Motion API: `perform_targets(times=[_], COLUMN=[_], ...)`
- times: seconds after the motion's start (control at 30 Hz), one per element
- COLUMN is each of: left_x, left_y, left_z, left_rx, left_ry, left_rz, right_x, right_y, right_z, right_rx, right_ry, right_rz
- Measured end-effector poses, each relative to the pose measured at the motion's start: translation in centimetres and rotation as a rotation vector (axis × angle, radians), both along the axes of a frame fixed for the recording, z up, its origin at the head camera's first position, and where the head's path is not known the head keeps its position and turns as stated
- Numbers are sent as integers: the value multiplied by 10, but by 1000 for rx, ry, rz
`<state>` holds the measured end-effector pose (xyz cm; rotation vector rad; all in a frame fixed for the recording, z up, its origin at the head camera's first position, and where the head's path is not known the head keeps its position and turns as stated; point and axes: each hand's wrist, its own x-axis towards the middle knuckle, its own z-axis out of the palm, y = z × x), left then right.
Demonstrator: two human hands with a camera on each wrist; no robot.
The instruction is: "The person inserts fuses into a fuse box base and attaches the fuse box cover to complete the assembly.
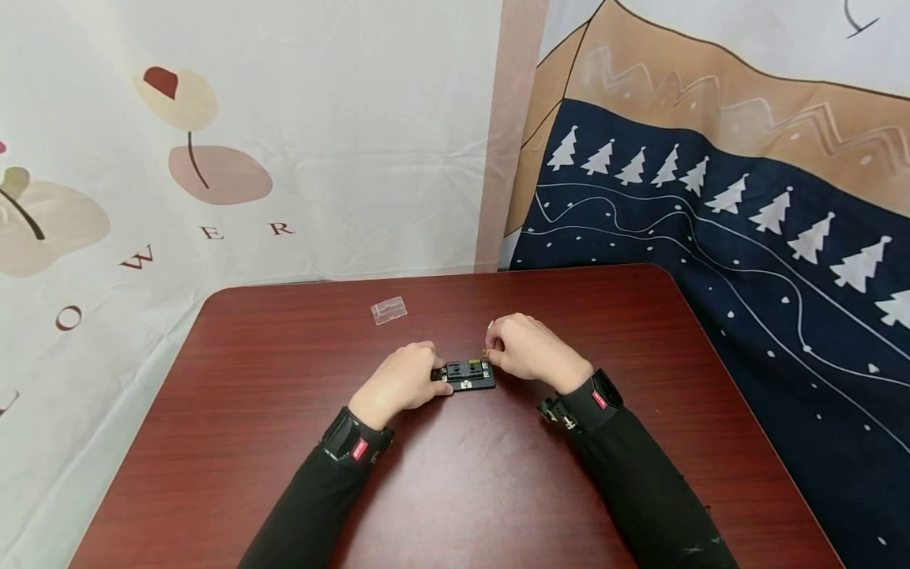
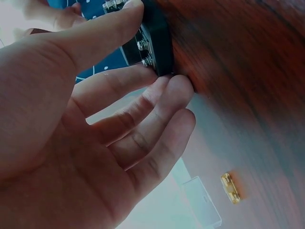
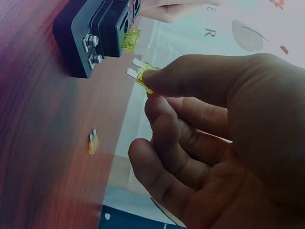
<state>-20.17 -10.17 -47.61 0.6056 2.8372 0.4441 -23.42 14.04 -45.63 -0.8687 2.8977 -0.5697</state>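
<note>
A black fuse block (image 1: 467, 374) with metal screw terminals lies on the table between the two hands. My left hand (image 1: 404, 379) grips its left end, thumb (image 2: 107, 33) on one side and fingers on the other. A yellow blade fuse (image 3: 144, 78) is pinched between thumb and forefinger of my right hand (image 1: 533, 348), beside the block's right end. Its two metal prongs point toward the block, with a gap between them in the right wrist view. Another yellow blade fuse (image 3: 130, 40) sits in the block.
A clear plastic cover (image 1: 389, 310) lies toward the back of the dark red table (image 1: 284, 442). An amber fuse (image 2: 230, 188) shows near this cover in the left wrist view. An amber blade fuse (image 3: 93, 142) lies on the tabletop in the right wrist view.
</note>
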Motion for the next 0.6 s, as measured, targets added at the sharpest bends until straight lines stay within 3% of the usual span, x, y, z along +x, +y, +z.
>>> perform_targets(times=[0.6], left_x=[0], left_y=[-1], left_z=[2], left_rx=[12], left_ry=[-4], left_rz=[-13], right_x=[4], right_y=[-10], right_z=[-3], right_rx=[17], right_ry=[-7], right_rz=[101])
